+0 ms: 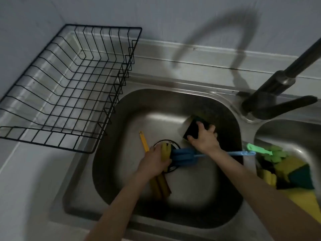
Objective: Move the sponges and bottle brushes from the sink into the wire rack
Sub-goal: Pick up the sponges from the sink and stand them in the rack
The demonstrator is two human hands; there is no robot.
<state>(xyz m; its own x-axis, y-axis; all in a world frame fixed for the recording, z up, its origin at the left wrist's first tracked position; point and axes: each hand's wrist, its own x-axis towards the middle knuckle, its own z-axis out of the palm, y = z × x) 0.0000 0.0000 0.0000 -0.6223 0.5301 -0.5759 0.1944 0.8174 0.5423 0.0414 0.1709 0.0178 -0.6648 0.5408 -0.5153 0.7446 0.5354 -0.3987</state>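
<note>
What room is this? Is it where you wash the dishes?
Most likely a kitchen, yes. There is a steel double sink with a dark tap, a black wire rack beside it, and sponges and bottle brushes, like the blue brush, in the basins.

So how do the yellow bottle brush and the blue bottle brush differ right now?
The yellow bottle brush is gripped by the left hand; the blue bottle brush lies loose, no hand on it. The yellow one's handle points toward the wire rack, the blue one's toward the right basin. Both sit over the drain.
</note>
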